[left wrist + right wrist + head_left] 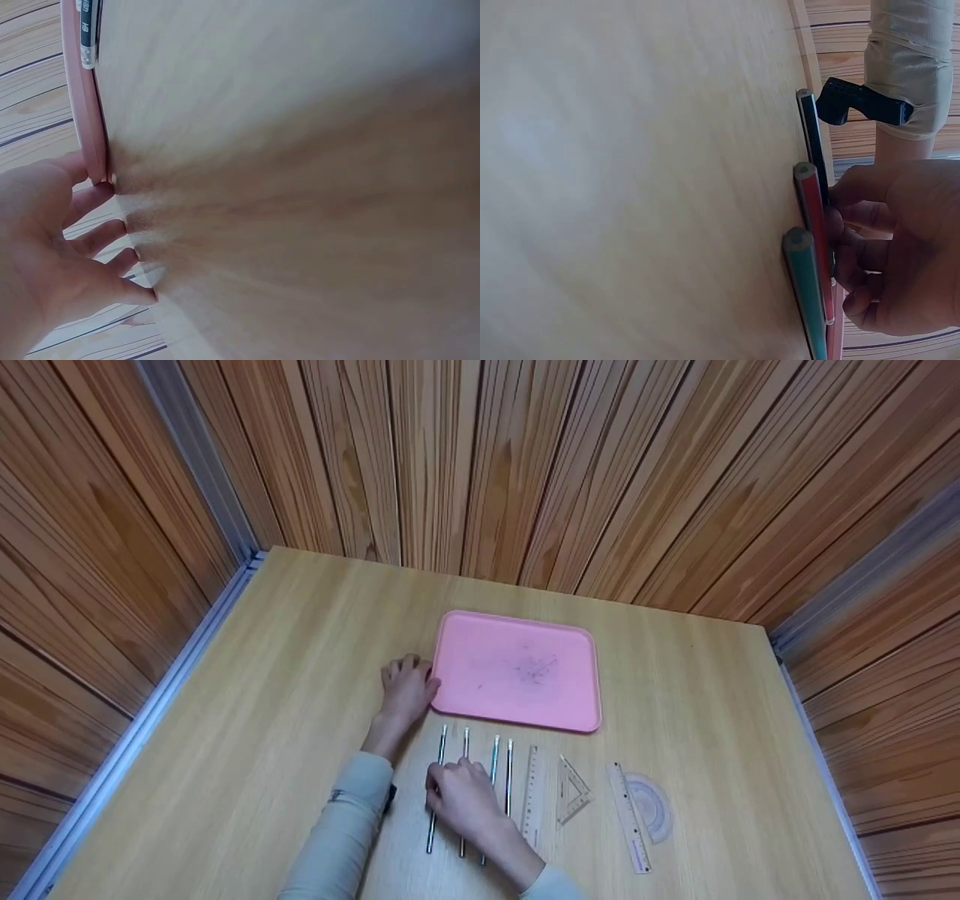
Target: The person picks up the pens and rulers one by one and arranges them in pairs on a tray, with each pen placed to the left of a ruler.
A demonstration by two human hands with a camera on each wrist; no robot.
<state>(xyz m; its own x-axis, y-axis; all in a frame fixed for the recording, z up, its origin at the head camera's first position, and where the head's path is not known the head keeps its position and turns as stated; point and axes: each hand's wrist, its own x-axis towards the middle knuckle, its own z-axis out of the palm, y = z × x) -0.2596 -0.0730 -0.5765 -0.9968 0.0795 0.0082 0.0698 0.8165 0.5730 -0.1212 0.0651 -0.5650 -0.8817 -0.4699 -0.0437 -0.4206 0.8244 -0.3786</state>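
Several pencils lie in a row below the pink tray (517,716). My right hand (466,799) is over the left ones, its thumb and fingertips pinching the leftmost dark pencil (811,124). Beside that one are a red pencil (808,191) and a teal pencil (802,262), both under the palm in the head view. At the tray's left edge my left hand (409,690) rests with fingers spread, fingertips down on the table and thumb against the rim. In the left wrist view, the tray's corner (94,161) meets the thumb and index finger.
To the right of the pencils lie a clear ruler (532,787), a set square (573,791), a second ruler (628,817) and a protractor (654,808). Dark marks spot the tray's surface. Wood-panelled walls (510,472) border the wooden table (225,780).
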